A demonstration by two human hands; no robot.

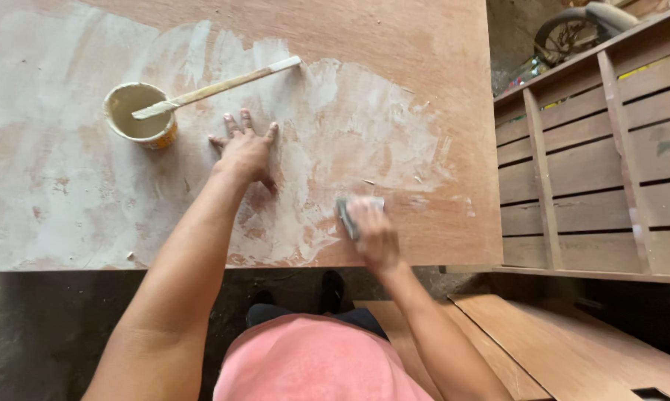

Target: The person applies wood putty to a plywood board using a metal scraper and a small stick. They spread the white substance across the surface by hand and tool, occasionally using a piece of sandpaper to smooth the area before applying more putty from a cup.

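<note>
My left hand (pixel 244 152) lies flat with fingers spread on a brown plywood board (pixel 394 44) smeared with whitish filler. My right hand (pixel 373 234) grips a small grey scraper or sanding block (pixel 347 215) and presses it on the board near its front edge; the hand is blurred. A round can of pale putty (pixel 138 113) stands on the board to the left of my left hand. A flat wooden stick (pixel 223 85) coated in putty rests across the can's rim, pointing up and right.
A slatted wooden frame (pixel 595 163) stands to the right of the board. More plywood sheets (pixel 543 341) lie on the dark floor at the lower right. A wheel (pixel 569 33) shows at the top right.
</note>
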